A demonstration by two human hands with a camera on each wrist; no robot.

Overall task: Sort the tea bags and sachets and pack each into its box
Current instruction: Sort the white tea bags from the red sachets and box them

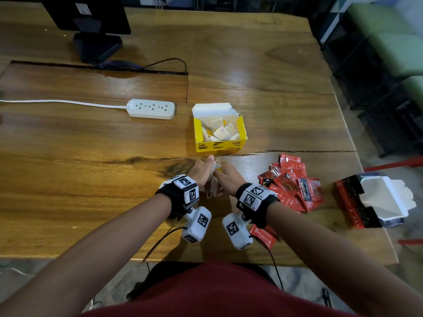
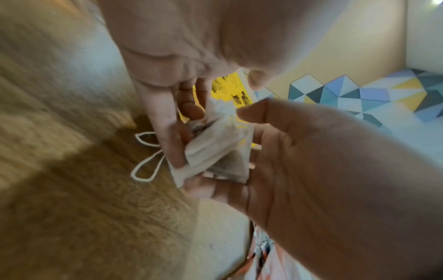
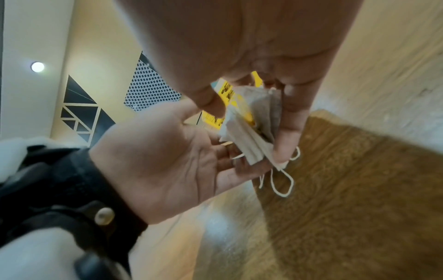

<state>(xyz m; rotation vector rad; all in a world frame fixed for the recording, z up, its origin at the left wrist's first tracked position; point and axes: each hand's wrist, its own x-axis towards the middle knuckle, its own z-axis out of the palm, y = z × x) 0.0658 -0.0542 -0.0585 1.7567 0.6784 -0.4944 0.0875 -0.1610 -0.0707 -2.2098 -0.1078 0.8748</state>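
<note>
A bundle of pale tea bags [image 1: 214, 184] with white string loops [image 2: 146, 167] is held between both hands just above the wooden table. My left hand [image 1: 204, 171] presses it from the left, fingers [image 2: 167, 136] running down its side. My right hand [image 1: 227, 177] pinches it from the right between thumb and finger [image 3: 289, 136]. Just beyond stands the open yellow box [image 1: 219, 145], partly filled with tea bags. Red sachets [image 1: 295, 188] lie piled to the right. An open red-and-black box [image 1: 350, 202] lies further right, its white inside showing.
A white power strip [image 1: 151, 109] with its cord lies at the left middle. A black monitor stand [image 1: 98, 44] and a cable sit at the back. One red sachet [image 1: 263, 236] lies under my right wrist. The table's right edge [image 1: 375, 216] is close behind the red-and-black box.
</note>
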